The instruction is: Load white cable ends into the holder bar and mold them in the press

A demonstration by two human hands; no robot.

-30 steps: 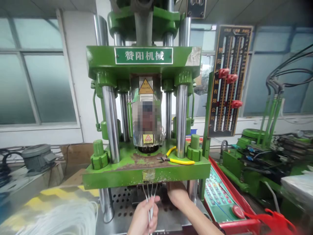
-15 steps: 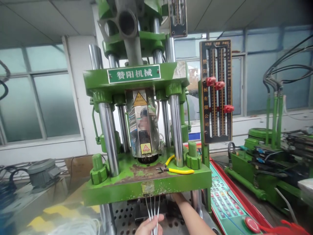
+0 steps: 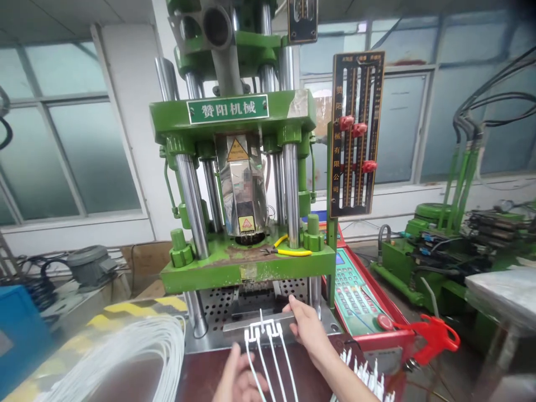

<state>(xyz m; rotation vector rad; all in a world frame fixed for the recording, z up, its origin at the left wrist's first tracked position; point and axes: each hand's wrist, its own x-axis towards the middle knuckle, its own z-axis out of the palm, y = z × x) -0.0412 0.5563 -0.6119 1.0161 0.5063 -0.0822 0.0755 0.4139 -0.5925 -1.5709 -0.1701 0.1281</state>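
Several white cables (image 3: 274, 365) run toward me, their ends joined by a white moulded strip (image 3: 263, 330) with a thin upright stub. This strip lies at the front edge of the press's metal bed (image 3: 209, 340). My left hand (image 3: 240, 377) is beside the left-most cable, palm up and fingers apart, gripping nothing. To the right of the strip, my right hand (image 3: 309, 329) hovers over the bed with fingers loosely bent and apart; nothing shows in it. Above stands the green press (image 3: 251, 271), with yellow-handled pliers (image 3: 288, 252) on its plate.
A coil of white cable (image 3: 138, 346) lies at left by yellow-black striping. At lower right are a bunch of white cable ends (image 3: 368, 379) and a red air gun (image 3: 431, 341). A button panel (image 3: 352, 285) flanks the press; a blue box (image 3: 20, 329) is far left.
The cables' moulded ends have come out from under the press plate toward me. My left hand has let go of the cables; my right hand has withdrawn from beneath the plate.
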